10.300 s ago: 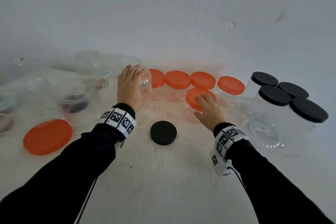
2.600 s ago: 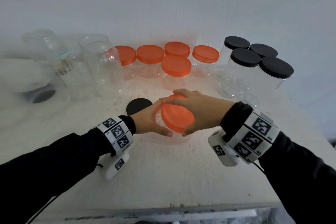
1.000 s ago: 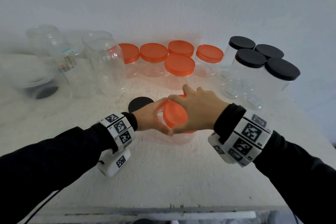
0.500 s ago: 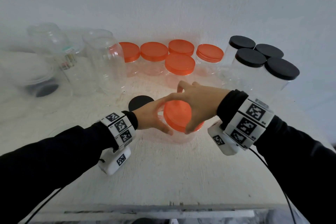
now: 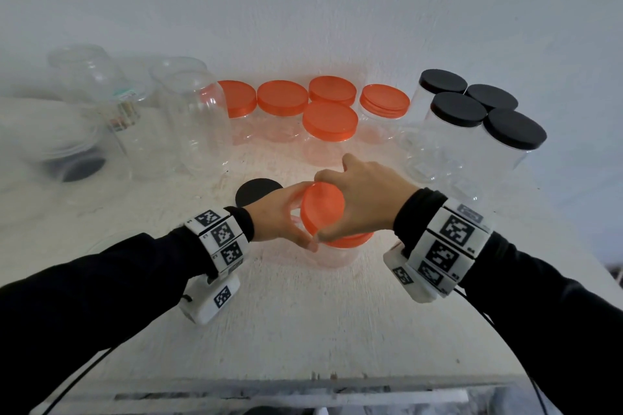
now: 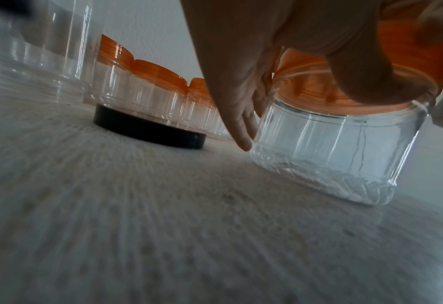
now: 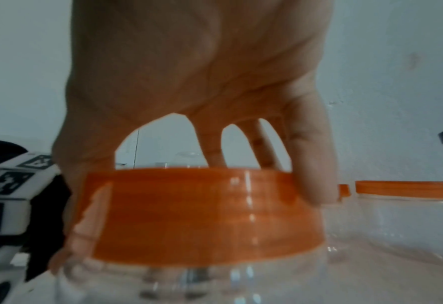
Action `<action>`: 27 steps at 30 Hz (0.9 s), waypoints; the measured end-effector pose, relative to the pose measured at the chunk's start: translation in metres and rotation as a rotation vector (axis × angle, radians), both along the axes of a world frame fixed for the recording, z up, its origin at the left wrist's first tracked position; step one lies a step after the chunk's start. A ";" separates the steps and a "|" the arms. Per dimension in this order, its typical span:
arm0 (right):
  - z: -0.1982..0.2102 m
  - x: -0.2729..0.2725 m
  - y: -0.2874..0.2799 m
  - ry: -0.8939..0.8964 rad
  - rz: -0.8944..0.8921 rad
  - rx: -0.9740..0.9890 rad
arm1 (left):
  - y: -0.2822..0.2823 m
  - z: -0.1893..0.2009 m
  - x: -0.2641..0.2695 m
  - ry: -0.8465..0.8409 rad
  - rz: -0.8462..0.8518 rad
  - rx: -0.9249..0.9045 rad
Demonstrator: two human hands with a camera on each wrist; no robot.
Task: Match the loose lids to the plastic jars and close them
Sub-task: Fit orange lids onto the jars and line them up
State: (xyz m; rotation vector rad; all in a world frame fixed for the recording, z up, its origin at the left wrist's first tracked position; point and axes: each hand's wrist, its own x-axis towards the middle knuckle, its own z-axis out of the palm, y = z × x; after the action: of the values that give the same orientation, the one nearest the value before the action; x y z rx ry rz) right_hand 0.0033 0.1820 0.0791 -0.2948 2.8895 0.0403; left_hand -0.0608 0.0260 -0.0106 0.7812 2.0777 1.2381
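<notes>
A short clear plastic jar [image 5: 332,256] [image 6: 327,152] stands on the white table's middle, with an orange lid [image 5: 322,209] [image 7: 197,216] on its mouth. My right hand [image 5: 357,205] [image 7: 197,156] comes down over the lid, thumb and fingers curled round its rim. My left hand [image 5: 281,216] [image 6: 243,115] grips the jar's body from the left, thumb in front, fingers reaching down its far side. A loose black lid [image 5: 256,195] [image 6: 147,129] lies flat just behind my left hand.
Several orange-lidded jars [image 5: 328,121] stand in a row at the wall. Black-lidded tall jars [image 5: 478,125] are grouped at back right. Open clear jars [image 5: 192,118] stand at back left, one with a black lid [image 5: 79,167] inside. The table's front edge [image 5: 303,384] is near.
My right hand has turned on the orange lid, wrist swinging back and forth, while my left hand kept hold of the jar. Long before, the jar and lid were brought to the table's middle.
</notes>
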 end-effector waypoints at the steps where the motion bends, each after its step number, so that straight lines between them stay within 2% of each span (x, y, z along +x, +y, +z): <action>1: -0.002 0.001 -0.001 0.014 -0.022 -0.002 | 0.000 -0.001 -0.001 -0.003 -0.003 -0.001; 5: -0.008 0.006 -0.005 0.074 -0.075 0.025 | 0.000 -0.001 -0.002 0.010 -0.024 -0.019; 7: -0.007 0.007 -0.002 0.051 -0.053 0.071 | -0.001 -0.002 -0.002 -0.007 -0.025 -0.022; 9: -0.006 0.005 0.005 -0.036 0.035 0.065 | -0.001 -0.002 -0.002 -0.021 -0.034 -0.017; 12: 0.003 0.001 0.012 -0.240 0.179 -0.080 | 0.000 -0.003 -0.002 -0.010 -0.062 -0.028; 14: 0.003 -0.003 0.013 -0.295 0.211 -0.062 | -0.001 -0.002 -0.002 -0.031 -0.057 -0.041; 27: 0.002 -0.006 0.011 -0.063 0.226 -0.001 | 0.003 -0.001 -0.003 0.058 -0.021 -0.042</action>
State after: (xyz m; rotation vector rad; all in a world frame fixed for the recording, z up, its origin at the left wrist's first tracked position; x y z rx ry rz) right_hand -0.0030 0.1929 0.0808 -0.6098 2.7797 0.0667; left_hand -0.0636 0.0293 -0.0111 0.8267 2.1291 1.1699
